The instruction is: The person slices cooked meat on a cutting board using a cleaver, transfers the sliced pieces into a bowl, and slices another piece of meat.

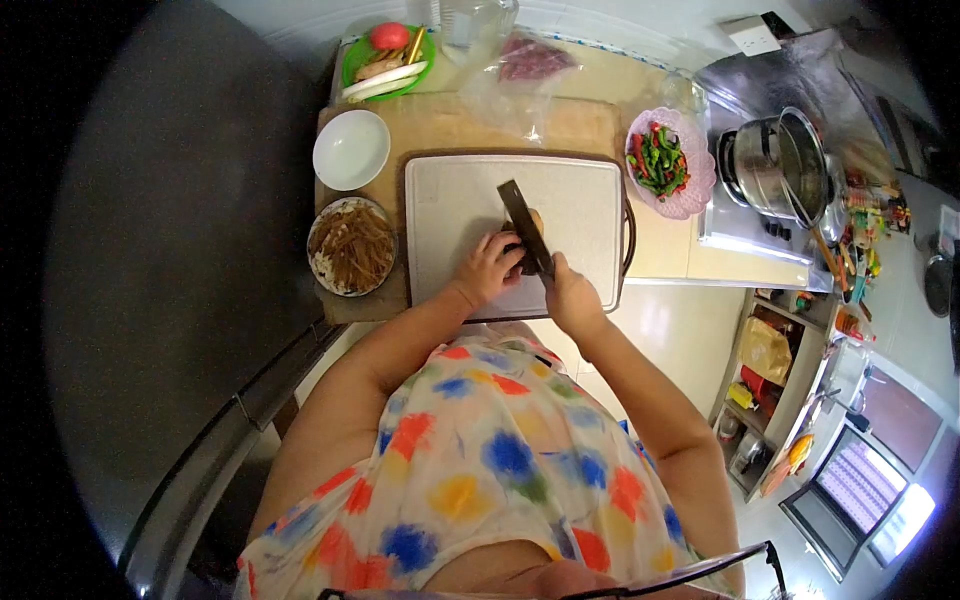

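Note:
My right hand (577, 298) grips the handle of a cleaver (525, 225). Its dark blade slants across the middle of a white cutting board (450, 200) with a dark rim. Left of the blade, my left hand (489, 268) has its fingers curled on a dark brown piece of food (528, 266), holding it against the board. A small tan part (537, 218) shows just right of the blade. The hand and cleaver hide most of this food, so its kind is unclear.
Left stand a white bowl (351, 150) and a bowl of brown strips (351, 247). Behind are a green plate (424, 64) of vegetables and a plastic bag of red meat (530, 62). Right are a pink dish (700, 160) of cut peppers and a steel pot (762, 165) on the stove.

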`<act>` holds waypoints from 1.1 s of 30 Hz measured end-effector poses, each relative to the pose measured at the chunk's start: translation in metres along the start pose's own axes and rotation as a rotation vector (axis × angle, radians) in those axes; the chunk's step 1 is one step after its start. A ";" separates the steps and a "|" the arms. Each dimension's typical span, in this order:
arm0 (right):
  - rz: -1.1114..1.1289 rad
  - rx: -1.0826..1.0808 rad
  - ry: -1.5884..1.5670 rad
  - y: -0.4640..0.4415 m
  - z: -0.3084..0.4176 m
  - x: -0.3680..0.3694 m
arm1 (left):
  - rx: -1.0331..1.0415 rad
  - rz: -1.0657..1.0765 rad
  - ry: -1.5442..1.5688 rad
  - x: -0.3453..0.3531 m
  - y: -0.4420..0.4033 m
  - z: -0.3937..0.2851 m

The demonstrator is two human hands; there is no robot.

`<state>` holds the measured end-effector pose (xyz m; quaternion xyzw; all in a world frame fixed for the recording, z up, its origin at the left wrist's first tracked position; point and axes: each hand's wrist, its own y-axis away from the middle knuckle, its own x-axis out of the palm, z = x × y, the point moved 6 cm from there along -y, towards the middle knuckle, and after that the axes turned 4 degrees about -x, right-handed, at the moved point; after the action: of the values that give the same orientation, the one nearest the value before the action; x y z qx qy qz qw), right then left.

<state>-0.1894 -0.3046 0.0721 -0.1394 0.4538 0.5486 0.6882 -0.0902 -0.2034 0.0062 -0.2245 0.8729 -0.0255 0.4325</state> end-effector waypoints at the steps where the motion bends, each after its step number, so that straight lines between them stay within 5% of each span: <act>1: 0.006 0.002 -0.006 -0.010 0.000 0.002 | -0.008 0.002 -0.012 0.000 0.001 0.001; 24: 0.082 0.038 -0.017 -0.030 0.022 -0.026 | -0.013 -0.125 -0.051 0.001 0.000 -0.004; 33: -0.003 0.048 0.039 0.027 -0.011 0.009 | -0.048 -0.071 0.003 0.007 0.003 0.001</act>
<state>-0.2181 -0.2969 0.0678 -0.1343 0.4800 0.5339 0.6830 -0.0943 -0.2033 -0.0002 -0.2656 0.8654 -0.0204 0.4245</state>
